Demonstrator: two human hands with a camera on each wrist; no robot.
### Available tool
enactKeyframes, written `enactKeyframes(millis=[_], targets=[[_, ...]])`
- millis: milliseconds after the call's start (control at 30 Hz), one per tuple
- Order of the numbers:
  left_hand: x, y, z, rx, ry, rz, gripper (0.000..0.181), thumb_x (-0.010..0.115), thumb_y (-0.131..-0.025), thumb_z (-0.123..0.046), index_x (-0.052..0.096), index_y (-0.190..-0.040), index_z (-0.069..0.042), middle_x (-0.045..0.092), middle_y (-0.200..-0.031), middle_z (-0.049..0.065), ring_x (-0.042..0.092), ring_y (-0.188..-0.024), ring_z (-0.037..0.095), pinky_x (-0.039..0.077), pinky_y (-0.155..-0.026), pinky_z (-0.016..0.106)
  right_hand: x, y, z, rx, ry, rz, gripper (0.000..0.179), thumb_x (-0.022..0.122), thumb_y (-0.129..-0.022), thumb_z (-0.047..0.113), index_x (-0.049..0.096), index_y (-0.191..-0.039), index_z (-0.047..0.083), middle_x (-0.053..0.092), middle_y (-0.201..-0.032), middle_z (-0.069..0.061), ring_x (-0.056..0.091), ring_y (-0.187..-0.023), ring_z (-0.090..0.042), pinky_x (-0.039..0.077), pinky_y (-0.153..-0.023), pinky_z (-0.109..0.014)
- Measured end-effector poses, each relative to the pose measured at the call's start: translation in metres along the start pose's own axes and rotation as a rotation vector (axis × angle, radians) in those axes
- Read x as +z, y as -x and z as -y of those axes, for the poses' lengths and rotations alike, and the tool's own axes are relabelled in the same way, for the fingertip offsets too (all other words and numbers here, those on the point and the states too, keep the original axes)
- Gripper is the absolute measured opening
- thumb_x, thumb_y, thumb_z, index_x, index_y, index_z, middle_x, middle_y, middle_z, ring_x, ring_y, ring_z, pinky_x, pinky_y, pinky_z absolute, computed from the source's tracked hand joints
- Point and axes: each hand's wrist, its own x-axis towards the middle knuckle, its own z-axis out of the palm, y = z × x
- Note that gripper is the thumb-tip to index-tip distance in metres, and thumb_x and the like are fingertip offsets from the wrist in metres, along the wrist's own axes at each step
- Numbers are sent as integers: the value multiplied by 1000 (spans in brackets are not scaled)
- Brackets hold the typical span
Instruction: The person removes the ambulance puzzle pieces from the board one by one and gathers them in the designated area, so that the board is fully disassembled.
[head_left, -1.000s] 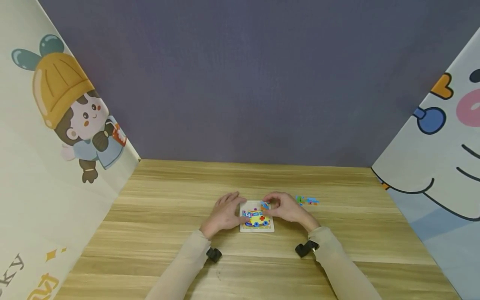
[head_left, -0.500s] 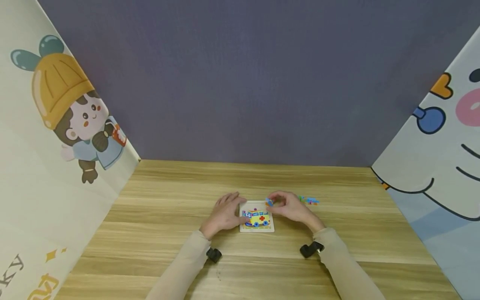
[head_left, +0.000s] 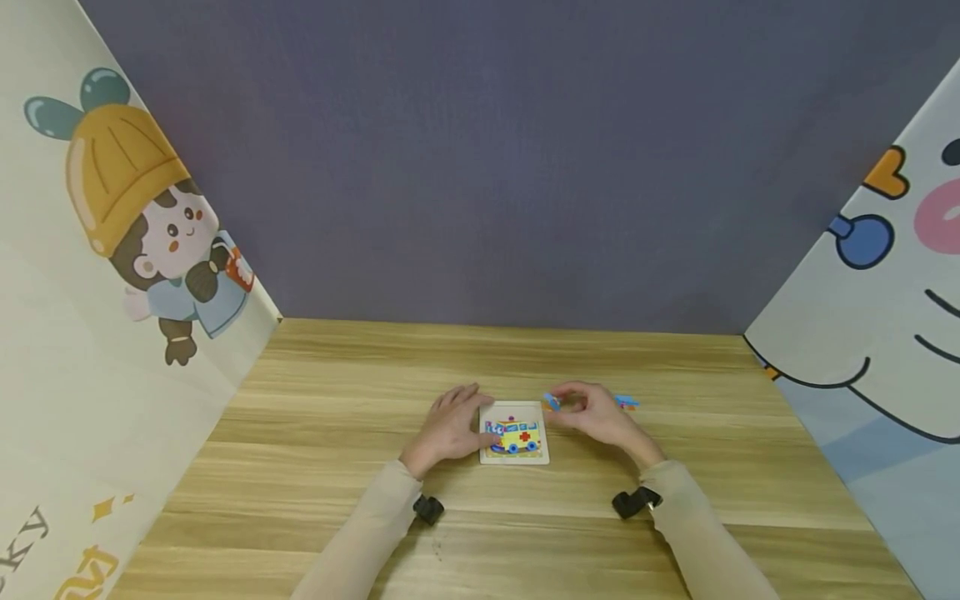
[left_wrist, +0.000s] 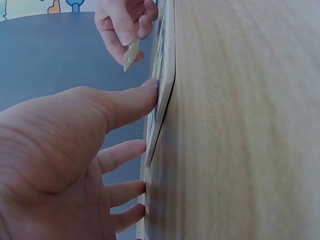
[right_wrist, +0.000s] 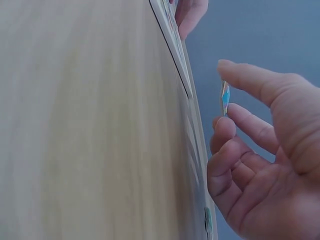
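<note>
A square jigsaw puzzle board (head_left: 513, 459) with a pale frame and a yellow ambulance picture lies on the table; the upper part of its tray shows bare. My left hand (head_left: 447, 429) rests at its left side, thumb on the picture and fingers spread along the edge; the left wrist view shows the thumb (left_wrist: 132, 105) pressing the board's face. Between thumb and fingertips my right hand (head_left: 596, 414) pinches a thin blue and orange puzzle piece (head_left: 552, 402), held up off the table just beyond the board's upper right corner. Edge-on, the same piece (right_wrist: 225, 97) shows in the right wrist view.
Behind my right hand lies a loose blue puzzle piece (head_left: 627, 402), partly covered by the hand. A green piece (right_wrist: 208, 219) lies on the table low in the right wrist view. A dark grey panel (head_left: 480, 167) closes off the table's back edge.
My right hand has lifted the blue and orange piece off the board's upper right area and moved right with it, covering the green piece in the head view. The left hand has stayed put.
</note>
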Motion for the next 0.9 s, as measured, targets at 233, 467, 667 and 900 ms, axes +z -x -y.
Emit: enactKeyframes(millis=[233, 467, 667, 900], targets=[[0, 0, 1, 1, 2, 2, 65, 79, -95, -42, 58, -151, -16, 35, -172, 18, 27, -161, 44, 19, -131, 65, -8, 5, -9, 13, -29, -8, 50, 88, -90, 33, 71, -133, 14, 70, -134, -17, 53, -57, -9, 49, -52, -24], [-1, 1, -1, -5, 6, 2, 66, 79, -95, -41, 58, -151, -14, 35, -172, 19, 27, -160, 45, 18, -132, 65, -18, 10, -16, 10, -7, -42, 48, 88, -90, 32, 71, -131, 13, 70, -130, -18, 59, -65, -12, 52, -55, -24], [-1, 1, -1, -4, 5, 1, 66, 79, -95, -41, 58, -151, -14, 35, -172, 19, 27, -160, 45, 18, -131, 65, -26, 15, -19, 19, 13, -61, 47, 86, -91, 34, 71, -132, 14, 70, -123, -16, 56, -64, -11, 50, -54, -24], [1, 0, 0, -4, 2, -4, 66, 79, -95, -42, 58, -152, -15, 35, -172, 19, 27, -161, 44, 18, -132, 64, -37, 20, -25, 57, 28, -75, 51, 84, -93, 33, 69, -138, 14, 72, -106, -11, 52, -63, -10, 46, -51, -23]])
